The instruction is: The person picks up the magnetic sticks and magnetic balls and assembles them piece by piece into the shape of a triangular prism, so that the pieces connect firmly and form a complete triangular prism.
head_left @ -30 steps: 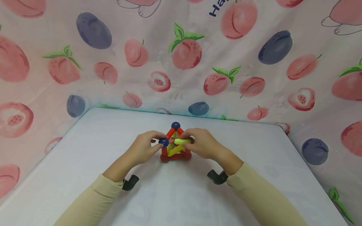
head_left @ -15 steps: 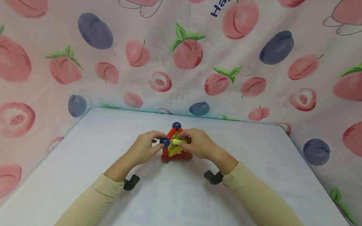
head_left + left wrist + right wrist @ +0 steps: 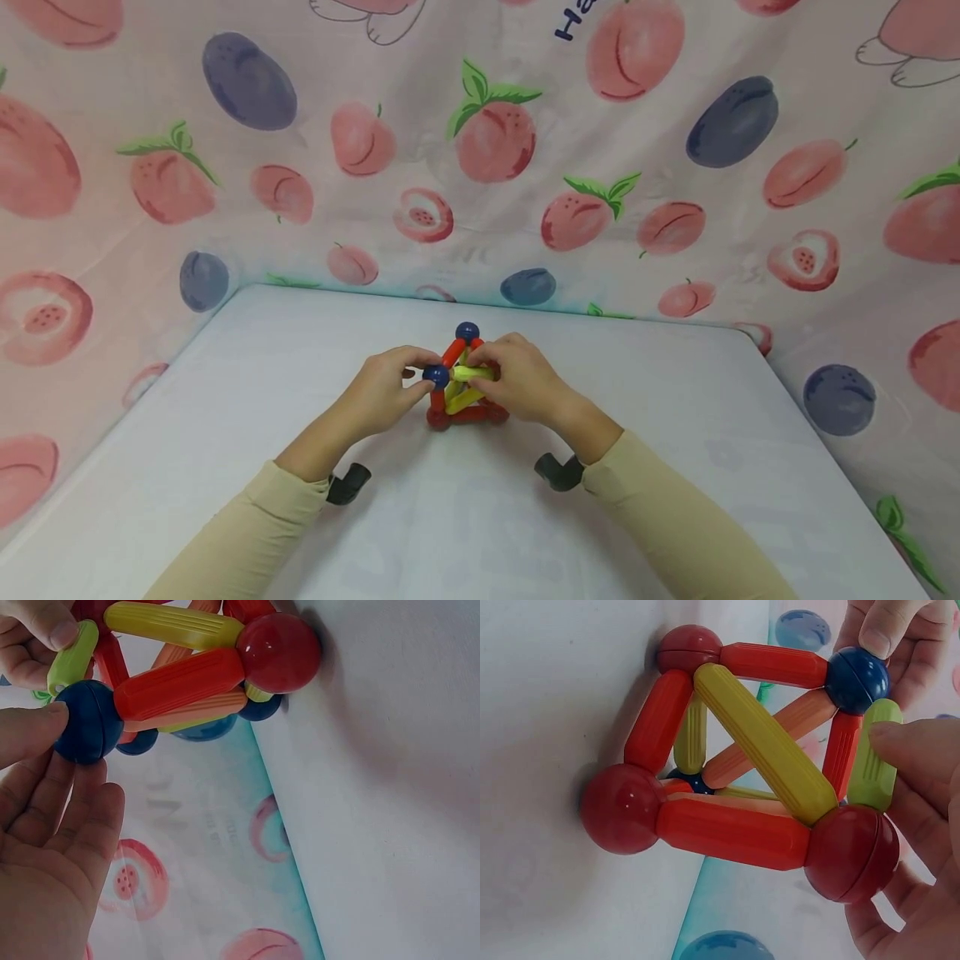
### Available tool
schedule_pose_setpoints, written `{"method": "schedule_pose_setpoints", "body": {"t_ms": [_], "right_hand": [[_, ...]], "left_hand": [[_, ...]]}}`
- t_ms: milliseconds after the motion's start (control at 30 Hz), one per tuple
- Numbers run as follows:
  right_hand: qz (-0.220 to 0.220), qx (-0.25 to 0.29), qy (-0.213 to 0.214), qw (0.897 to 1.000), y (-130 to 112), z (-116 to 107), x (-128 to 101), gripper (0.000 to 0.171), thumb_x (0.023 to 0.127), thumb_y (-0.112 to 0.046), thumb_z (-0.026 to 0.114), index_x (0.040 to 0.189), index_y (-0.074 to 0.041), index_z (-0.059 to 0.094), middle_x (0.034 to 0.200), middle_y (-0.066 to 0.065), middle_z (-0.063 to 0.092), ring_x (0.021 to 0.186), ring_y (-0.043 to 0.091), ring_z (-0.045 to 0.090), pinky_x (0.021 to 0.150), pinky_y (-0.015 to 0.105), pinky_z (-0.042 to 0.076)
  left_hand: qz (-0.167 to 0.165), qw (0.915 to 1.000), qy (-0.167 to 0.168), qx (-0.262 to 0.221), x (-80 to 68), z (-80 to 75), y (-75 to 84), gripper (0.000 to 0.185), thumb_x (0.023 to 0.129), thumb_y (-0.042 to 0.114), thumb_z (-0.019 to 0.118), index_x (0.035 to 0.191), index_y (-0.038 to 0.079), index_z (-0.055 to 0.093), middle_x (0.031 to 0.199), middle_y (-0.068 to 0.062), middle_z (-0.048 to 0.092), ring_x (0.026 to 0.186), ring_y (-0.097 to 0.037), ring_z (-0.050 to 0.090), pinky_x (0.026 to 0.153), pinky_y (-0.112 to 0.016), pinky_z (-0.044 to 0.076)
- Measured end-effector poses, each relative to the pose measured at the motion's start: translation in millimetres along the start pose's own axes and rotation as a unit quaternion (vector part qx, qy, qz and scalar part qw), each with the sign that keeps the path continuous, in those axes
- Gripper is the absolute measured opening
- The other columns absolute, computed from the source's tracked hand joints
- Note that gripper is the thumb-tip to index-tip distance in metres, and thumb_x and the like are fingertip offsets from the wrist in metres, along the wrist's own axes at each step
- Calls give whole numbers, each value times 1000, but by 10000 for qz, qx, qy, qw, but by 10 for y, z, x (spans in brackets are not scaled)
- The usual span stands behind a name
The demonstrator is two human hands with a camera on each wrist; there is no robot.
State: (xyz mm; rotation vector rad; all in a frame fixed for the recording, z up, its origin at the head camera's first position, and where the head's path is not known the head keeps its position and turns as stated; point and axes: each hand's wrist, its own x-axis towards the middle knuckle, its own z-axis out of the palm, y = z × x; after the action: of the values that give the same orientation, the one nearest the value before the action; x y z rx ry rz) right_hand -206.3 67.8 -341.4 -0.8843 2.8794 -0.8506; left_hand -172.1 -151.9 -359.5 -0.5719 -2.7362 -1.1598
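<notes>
1. A white table (image 3: 225, 433) stands against a pink cloth backdrop (image 3: 112, 167) printed with peaches and plums; the cloth wraps round the table's left, far and right sides.
2. At left, a cream sleeve (image 3: 247, 533) leads to the left hand (image 3: 382, 392), which pinches a blue ball (image 3: 435, 377) between thumb and fingertips at the near upper corner of a rod-and-ball frame (image 3: 465, 392); the wrist view shows the thumb pressed on the ball (image 3: 86, 724) with the other fingers lying loosely below it.
3. At centre, the frame stands on the table, just short of the far edge; red rods (image 3: 735, 832) and yellow rods (image 3: 765, 754) join red balls (image 3: 622, 808) at its base, and another blue ball (image 3: 467, 332) tops it.
4. At right, the right hand (image 3: 525, 383) is closed on a light green rod (image 3: 876, 754), thumb and fingers pinching it beside the pinched blue ball (image 3: 856, 679); its palm cups a red ball (image 3: 853, 853) at the frame's corner.
</notes>
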Motion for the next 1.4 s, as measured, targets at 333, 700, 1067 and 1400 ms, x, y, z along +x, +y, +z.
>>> {"method": "schedule_pose_setpoints", "body": {"t_ms": [333, 700, 1067, 1400], "right_hand": [[-235, -103, 201, 9995, -10, 30, -34, 20, 89, -15, 78, 108, -11, 75, 100, 1, 64, 108, 22, 50, 83, 35, 49], [36, 253, 315, 9992, 188, -32, -133, 31, 91, -16, 73, 121, -8, 68, 115, 5, 65, 104, 20, 55, 87, 36, 53], [130, 697, 414, 9966, 365, -39, -274, 34, 90, -17, 75, 120, -5, 65, 110, 4, 65, 102, 25, 61, 90, 45, 53], [196, 714, 474, 9961, 320, -74, -405, 33, 88, -17, 78, 116, -6, 66, 109, 3, 65, 100, 20, 60, 89, 44, 54]], "left_hand": [[125, 9999, 107, 20, -1, 24, -15, 28, 91, 3, 72, 119, 1, 67, 115, -10, 69, 108, -27, 64, 94, -47, 52], [-63, 10000, 17, -16, 6, 51, 7, 29, 93, 4, 71, 121, 2, 66, 115, -9, 68, 109, -27, 63, 95, -47, 51], [-59, 10000, 23, 34, -3, 48, 17, 29, 93, 4, 71, 121, 2, 66, 116, -10, 68, 110, -27, 63, 95, -46, 51], [-4, 10000, 8, 12, 7, 90, 58, 29, 93, 3, 70, 122, 3, 67, 118, -9, 68, 111, -29, 63, 95, -46, 51]]}}
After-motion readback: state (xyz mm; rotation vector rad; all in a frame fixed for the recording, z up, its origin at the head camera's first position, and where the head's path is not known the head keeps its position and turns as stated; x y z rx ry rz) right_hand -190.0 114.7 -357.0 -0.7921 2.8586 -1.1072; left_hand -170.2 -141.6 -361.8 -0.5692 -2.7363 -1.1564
